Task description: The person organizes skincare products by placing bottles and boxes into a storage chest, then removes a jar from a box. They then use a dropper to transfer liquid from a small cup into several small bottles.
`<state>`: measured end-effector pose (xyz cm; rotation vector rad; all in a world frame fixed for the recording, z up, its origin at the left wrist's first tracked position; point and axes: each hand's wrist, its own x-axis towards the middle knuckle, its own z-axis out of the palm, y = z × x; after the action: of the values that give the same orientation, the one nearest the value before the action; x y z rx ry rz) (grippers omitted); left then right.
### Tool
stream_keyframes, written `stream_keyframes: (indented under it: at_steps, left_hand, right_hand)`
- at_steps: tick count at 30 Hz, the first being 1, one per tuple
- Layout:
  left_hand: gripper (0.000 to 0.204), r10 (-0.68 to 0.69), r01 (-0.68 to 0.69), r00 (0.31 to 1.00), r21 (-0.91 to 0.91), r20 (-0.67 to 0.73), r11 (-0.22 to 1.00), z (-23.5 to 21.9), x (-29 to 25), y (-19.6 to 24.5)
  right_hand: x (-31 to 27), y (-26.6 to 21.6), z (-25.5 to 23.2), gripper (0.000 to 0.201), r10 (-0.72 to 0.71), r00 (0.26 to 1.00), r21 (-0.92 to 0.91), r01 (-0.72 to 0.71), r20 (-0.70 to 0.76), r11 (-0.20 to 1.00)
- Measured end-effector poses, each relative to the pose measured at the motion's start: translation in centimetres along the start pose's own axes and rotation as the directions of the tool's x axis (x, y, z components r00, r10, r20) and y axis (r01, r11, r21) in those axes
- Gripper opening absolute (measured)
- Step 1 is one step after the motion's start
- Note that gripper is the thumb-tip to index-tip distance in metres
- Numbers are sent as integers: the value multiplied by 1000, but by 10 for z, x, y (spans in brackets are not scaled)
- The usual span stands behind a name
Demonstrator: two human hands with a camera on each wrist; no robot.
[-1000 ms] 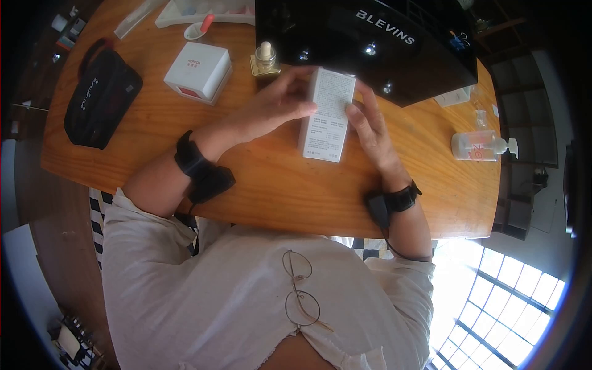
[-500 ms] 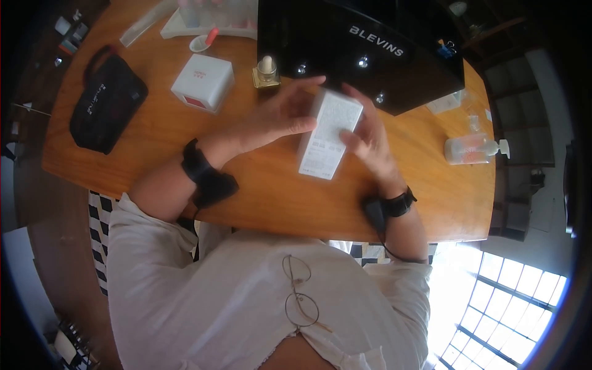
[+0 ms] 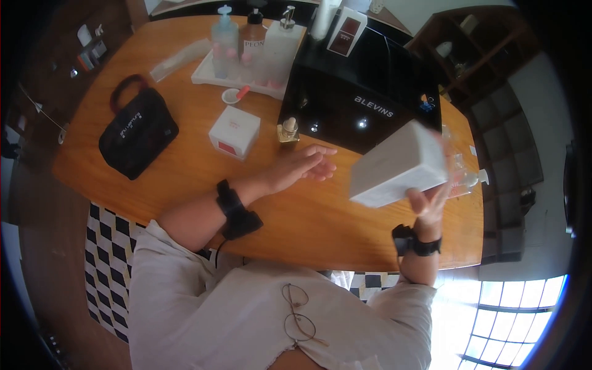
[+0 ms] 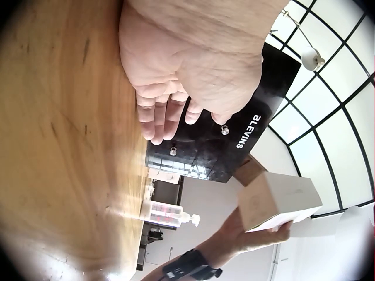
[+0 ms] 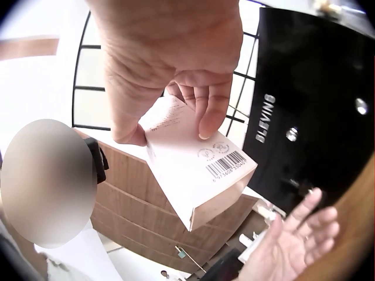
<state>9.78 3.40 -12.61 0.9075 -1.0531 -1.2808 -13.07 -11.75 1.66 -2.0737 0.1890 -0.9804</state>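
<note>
One hand now carries the tall white box (image 3: pixel 394 161): your right hand (image 3: pixel 430 200) has it between thumb and fingers, which curl in from its two sides. Your left hand (image 3: pixel 305 166) is off it, fingers spread only a little and softly bent, with nothing in its grasp. That leaves the whole hold to the right, so the box can be turned or carried freely, but a slip there would find no second hand on it.

You have the box right of centre in the frame, tilted, seemingly clear of the tabletop (image 3: pixel 320 231). In the right wrist view, a barcode (image 5: pixel 226 166) shows on the side turned to that camera.

Half a second ago both your hands were at the box nearer the middle of the frame, its printed face turned up to you. Now it sits further right, looks larger in the head view, and whatever print faces you there is too blurred to read.

Your view has shifted too: the tray (image 3: pixel 206 78) at upper middle shows with its bottles. The smaller white box (image 3: pixel 234 131), upper left of centre, and the dropper bottle (image 3: pixel 288 130) beside it look undisturbed relative to each other.
</note>
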Motion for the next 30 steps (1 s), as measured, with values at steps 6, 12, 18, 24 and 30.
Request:
stream_keyframes:
  at_steps: [6, 12, 18, 24, 30]
  left_hand:
    - [52, 30, -29, 1000, 84, 0, 996, 2, -2, -1]
    - [52, 7, -11, 1000, 142, 30, 990, 3, -1, 0]
    - [50, 1, -7, 1000, 183, 31, 983, 5, -4, 5]
    - [46, 2, -9, 999, 192, 36, 981, 4, -4, 4]
    - [41, 14, -22, 999, 194, 38, 981, 4, 0, -1]
  right_hand:
    - [101, -46, -33, 84, -349, 934, -177, 333, -71, 926]
    - [188, -17, -42, 66, -284, 954, -400, 297, 93, 867]
    - [214, 23, -17, 65, -109, 974, -413, 185, 200, 892]
    - [223, 29, 3, 61, -18, 984, -422, 93, 178, 902]
    - [229, 56, -2, 58, 27, 974, -444, 78, 226, 892]
